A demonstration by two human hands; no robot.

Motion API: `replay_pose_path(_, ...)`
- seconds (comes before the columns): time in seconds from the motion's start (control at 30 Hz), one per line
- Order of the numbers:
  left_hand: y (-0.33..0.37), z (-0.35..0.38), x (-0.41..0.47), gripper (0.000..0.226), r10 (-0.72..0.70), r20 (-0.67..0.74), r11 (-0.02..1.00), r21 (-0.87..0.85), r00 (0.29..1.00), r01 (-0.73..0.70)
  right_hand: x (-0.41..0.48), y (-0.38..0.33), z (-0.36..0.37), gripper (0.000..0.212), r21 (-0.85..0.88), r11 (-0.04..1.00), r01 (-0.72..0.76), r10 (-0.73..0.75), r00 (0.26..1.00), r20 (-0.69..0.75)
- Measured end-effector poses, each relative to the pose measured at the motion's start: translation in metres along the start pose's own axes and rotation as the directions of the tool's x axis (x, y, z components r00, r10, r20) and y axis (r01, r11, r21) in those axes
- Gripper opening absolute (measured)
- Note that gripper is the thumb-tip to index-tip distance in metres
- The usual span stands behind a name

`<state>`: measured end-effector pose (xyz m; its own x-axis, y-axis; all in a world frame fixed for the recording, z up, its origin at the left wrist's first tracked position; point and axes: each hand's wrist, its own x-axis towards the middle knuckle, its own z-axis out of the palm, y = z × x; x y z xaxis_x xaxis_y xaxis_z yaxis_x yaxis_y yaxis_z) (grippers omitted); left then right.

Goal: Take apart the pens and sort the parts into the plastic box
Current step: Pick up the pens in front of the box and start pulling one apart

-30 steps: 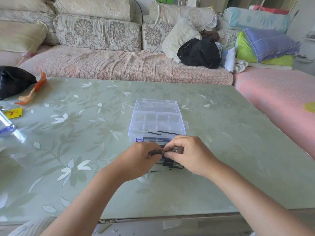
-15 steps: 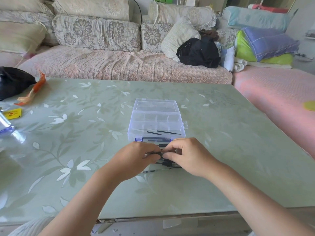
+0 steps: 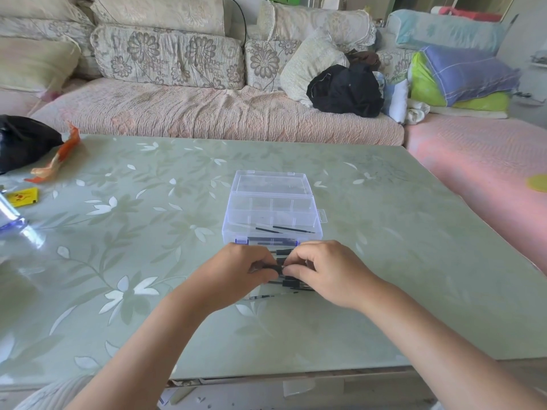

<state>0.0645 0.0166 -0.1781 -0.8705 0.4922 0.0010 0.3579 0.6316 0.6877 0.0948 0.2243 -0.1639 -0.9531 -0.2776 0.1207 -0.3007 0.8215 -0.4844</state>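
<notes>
At the near middle of the desk (image 3: 384, 261), a black pen (image 3: 273, 267) was found held between both hands, just above the surface. The left hand (image 3: 236, 272) was observed with its fingers curled round one end of the pen. The right hand (image 3: 328, 270) was observed pinching the other end between thumb and forefinger. The two hands were recorded as almost touching. Whether the pen was in one piece could not be determined, since its middle was covered by the fingers.

Beneath the hands, a small heap of black pens (image 3: 291, 284) was noted lying on the desk, partly hidden. One thin refill (image 3: 260, 297) was seen lying beside the heap, on its near side.

Just beyond the hands, a clear plastic box (image 3: 272, 208) was found with its lid folded open away from the person and blue latches on its front wall. Dark refills (image 3: 288, 229) were recorded lying flat in a long front compartment.

Toward the left edge of the desk, a black bag (image 3: 20, 140), an orange wrapper (image 3: 56, 161) and a small yellow packet (image 3: 23, 196) were noted, well apart from the box. Behind the desk, a patterned sofa (image 3: 207, 113) was seen, with a black garment (image 3: 346, 90) lying on it.
</notes>
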Motion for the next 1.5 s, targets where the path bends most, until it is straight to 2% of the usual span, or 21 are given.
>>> replay_pose_path(0.17,-0.001,-0.001,0.002,0.009,-0.012,-0.006,0.999,0.041,1.000,0.012,0.002,0.002,0.000,0.006,-0.034,0.999,0.013,-0.014,0.999,-0.050)
replay_pose_path(0.3,-0.001,-0.001,0.001,0.016,0.037,0.030,0.998,0.054,0.999,-0.038,0.002,0.003,0.001,0.009,-0.053,0.999,0.010,-0.011,1.000,-0.022)
replay_pose_path(0.47,0.002,-0.001,0.000,0.007,0.017,-0.080,0.995,0.098,0.997,-0.009,0.002,0.004,0.003,0.011,-0.084,0.996,0.004,-0.006,1.000,-0.031)
replay_pose_path(0.67,0.006,-0.002,0.003,0.023,-0.008,0.025,0.995,0.096,1.000,0.006,0.002,0.005,-0.001,0.009,-0.091,0.996,-0.004,-0.004,0.996,-0.084)
replay_pose_path(0.8,0.008,-0.003,0.005,0.015,0.031,-0.039,0.986,0.163,0.999,-0.024,0.002,0.008,-0.002,0.009,-0.047,0.998,-0.037,0.033,0.997,-0.066)
replay_pose_path(0.9,0.008,-0.004,0.005,0.011,-0.002,-0.060,0.985,0.174,0.998,0.013,0.002,0.010,-0.003,0.009,-0.020,0.999,-0.049,0.048,0.998,-0.042)
replay_pose_path(1.03,0.007,-0.003,0.005,0.010,-0.033,-0.093,0.982,0.182,0.995,0.049,0.002,0.022,-0.017,0.026,0.006,0.994,-0.107,0.108,0.991,-0.082)
replay_pose_path(1.13,0.006,-0.001,0.005,0.011,-0.036,-0.101,0.982,0.178,0.994,0.054,-0.001,0.037,-0.034,0.023,-0.081,0.973,-0.214,0.204,0.972,-0.115)
replay_pose_path(1.27,0.002,0.002,0.007,0.015,-0.049,-0.079,0.986,0.156,0.996,0.061,-0.008,0.052,-0.039,0.026,-0.250,0.910,-0.329,0.326,0.944,-0.057)
replay_pose_path(1.4,0.000,0.005,0.006,0.015,-0.056,-0.084,0.985,0.157,0.995,0.069,-0.010,0.050,-0.032,0.028,-0.282,0.898,-0.339,0.352,0.936,-0.006)
replay_pose_path(1.5,-0.002,0.007,0.003,0.016,-0.047,-0.107,0.973,0.218,0.993,0.069,-0.010,0.047,-0.025,0.021,-0.325,0.894,-0.308,0.328,0.945,0.008)
